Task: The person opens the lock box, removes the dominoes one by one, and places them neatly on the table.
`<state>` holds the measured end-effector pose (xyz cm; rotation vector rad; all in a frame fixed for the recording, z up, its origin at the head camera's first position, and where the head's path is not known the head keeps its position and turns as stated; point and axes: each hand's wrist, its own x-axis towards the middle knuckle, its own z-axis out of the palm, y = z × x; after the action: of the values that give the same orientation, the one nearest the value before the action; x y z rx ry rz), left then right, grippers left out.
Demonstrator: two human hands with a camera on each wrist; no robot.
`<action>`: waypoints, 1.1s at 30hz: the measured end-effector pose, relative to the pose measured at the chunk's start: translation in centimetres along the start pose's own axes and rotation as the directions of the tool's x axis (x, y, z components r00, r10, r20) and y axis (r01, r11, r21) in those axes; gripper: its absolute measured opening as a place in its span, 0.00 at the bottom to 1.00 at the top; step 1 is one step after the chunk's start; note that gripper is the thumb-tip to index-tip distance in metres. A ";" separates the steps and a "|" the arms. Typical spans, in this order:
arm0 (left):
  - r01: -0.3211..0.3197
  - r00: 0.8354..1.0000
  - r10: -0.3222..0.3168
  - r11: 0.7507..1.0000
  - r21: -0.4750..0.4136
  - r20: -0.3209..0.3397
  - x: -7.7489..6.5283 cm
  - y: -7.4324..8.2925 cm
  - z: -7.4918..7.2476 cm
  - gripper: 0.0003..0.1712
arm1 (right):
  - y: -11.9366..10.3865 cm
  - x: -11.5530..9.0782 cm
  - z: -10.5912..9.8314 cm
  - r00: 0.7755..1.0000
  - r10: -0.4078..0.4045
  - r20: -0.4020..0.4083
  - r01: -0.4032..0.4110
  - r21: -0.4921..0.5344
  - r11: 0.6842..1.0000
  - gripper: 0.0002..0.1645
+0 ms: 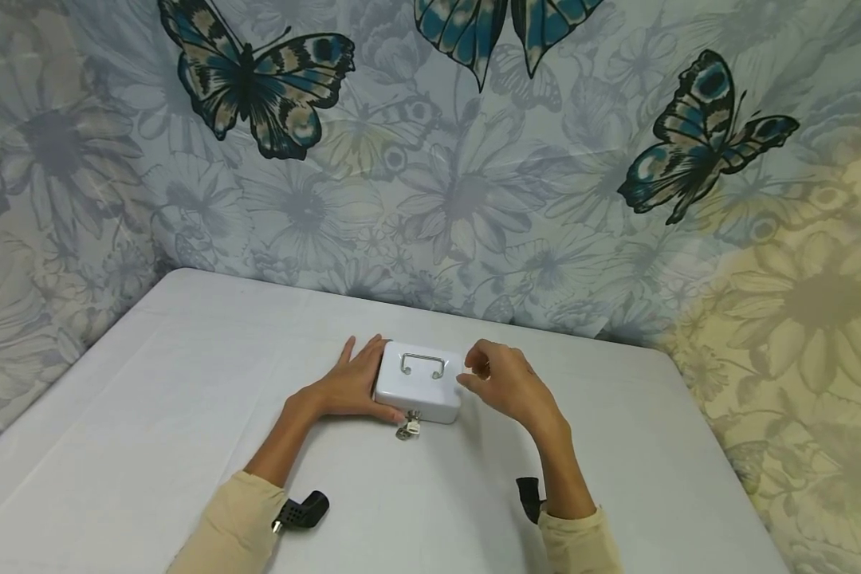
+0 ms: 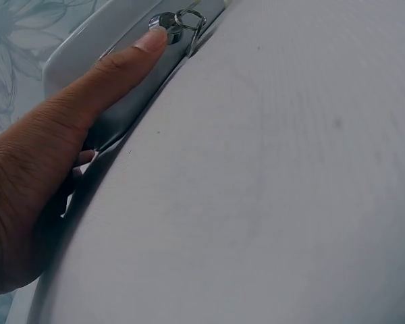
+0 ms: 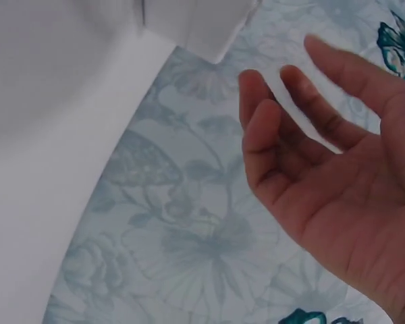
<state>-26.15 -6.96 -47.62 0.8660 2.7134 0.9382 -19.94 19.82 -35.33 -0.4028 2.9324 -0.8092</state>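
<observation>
The white box (image 1: 418, 389) lies between both hands (image 1: 350, 384) (image 1: 511, 384).

Left hand (image 1: 355, 384): fingers extended and spread, thumb straight and set wide of them.
Left forearm (image 1: 285, 446): angled forward and inward, bare below a beige left sleeve (image 1: 233, 522).
Right hand (image 1: 509, 383): raised, fingers loosely curled, a gap between thumb and index fingertip.
Right forearm (image 1: 565, 470): leaning forward and leftward from a beige right sleeve (image 1: 581, 544).

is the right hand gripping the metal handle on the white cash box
No, the right hand is beside the cash box, apart from the metal handle.
</observation>
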 end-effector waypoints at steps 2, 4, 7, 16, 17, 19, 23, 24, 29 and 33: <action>0.002 1.000 -0.002 1.000 0.005 0.000 0.0 0.1 0.0 0.77 | 0.2 0.0 0.1 0.999 -0.009 0.033 0.009 -0.014 1.000 0.22; 0.001 1.000 -0.001 1.000 0.014 -0.001 0.0 0.1 0.0 0.78 | 0.4 0.0 0.3 0.997 -0.024 0.072 0.028 -0.047 0.999 0.34; -0.002 1.000 0.002 0.999 0.036 -0.006 -0.1 0.2 0.0 0.81 | 0.6 0.2 0.8 0.991 -0.051 0.120 0.063 -0.097 0.993 0.47; -0.005 1.000 0.008 0.995 0.098 -0.022 0.0 0.4 0.4 0.81 | 0.3 0.9 2.6 0.988 -0.078 0.131 0.098 -0.150 0.984 0.48; -0.007 1.000 0.009 0.995 0.102 -0.024 0.0 0.5 0.5 0.80 | 0.2 1.0 2.7 0.989 -0.073 0.127 0.093 -0.157 0.983 0.49; -0.007 1.000 0.010 0.994 0.110 -0.025 0.0 0.5 0.5 0.80 | 0.1 1.1 2.8 0.989 -0.084 0.119 0.105 -0.176 0.979 0.48; -0.005 1.000 0.007 0.994 0.111 -0.020 -0.1 0.5 0.6 0.79 | 0.1 1.0 2.8 0.989 -0.092 0.112 0.112 -0.188 0.976 0.47; -0.006 1.000 0.008 0.993 0.114 -0.018 -0.1 0.5 0.6 0.79 | 0.1 1.0 2.8 0.990 -0.090 0.112 0.110 -0.189 0.976 0.46; -0.014 1.000 0.014 0.993 0.114 -0.003 -0.1 0.6 0.6 0.79 | 0.2 1.0 2.8 0.990 -0.072 0.123 0.095 -0.190 0.977 0.47; -0.002 1.000 0.001 0.994 0.112 0.011 0.0 0.6 0.5 0.79 | 0.2 1.1 2.6 0.990 -0.068 0.127 0.091 -0.194 0.977 0.47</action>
<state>-25.67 -6.34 -47.71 0.8904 2.7785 0.7859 -20.70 18.40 -37.66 -0.5653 2.9089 -0.4804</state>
